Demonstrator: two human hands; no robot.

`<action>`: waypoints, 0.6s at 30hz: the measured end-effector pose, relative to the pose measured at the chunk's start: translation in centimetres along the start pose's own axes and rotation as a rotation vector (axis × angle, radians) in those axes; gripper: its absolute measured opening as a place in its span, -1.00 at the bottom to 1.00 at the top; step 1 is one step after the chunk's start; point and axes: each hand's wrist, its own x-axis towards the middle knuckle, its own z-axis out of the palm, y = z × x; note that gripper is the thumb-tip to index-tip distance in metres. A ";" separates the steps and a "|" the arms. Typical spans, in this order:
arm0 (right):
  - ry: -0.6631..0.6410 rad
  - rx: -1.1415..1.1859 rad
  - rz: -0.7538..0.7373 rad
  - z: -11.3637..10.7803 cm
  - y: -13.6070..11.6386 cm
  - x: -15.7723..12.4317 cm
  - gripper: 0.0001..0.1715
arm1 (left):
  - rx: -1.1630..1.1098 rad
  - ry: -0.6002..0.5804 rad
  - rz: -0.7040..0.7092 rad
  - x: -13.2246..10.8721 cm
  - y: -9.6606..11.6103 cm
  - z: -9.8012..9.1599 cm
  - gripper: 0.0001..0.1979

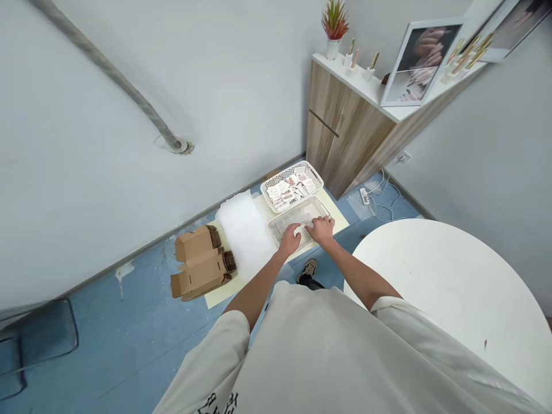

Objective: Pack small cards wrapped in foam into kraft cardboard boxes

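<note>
Both my hands reach down to a clear plastic basket (281,225) on a pale yellow mat (334,210) on the floor. My left hand (289,240) rests on the basket's near rim, fingers curled over something white inside. My right hand (321,229) lies over the basket's right half with fingers bent down into it; what they touch is too small to name. Behind it a white basket (313,172) holds several small printed packets (290,188).
A white foam sheet (245,230) lies left of the baskets. Folded cardboard boxes (200,261) sit further left. A round white table (452,287) is on my right, a wooden cabinet (345,132) by the wall, a power strip (364,196) with cables beside it.
</note>
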 end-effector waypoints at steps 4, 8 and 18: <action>-0.043 -0.063 -0.002 0.2 -0.1 0.6 -0.50 | -0.002 -0.001 -0.015 0.0 -0.7 -0.5 -0.57; -0.054 -0.111 0.021 0.2 -0.3 0.8 -0.55 | -0.018 -0.007 -0.018 -0.2 -1.4 -1.3 -0.58; 0.134 -0.083 0.217 -2.2 -0.7 -2.5 -0.59 | -0.064 -0.140 0.094 0.0 -1.0 -2.6 -0.60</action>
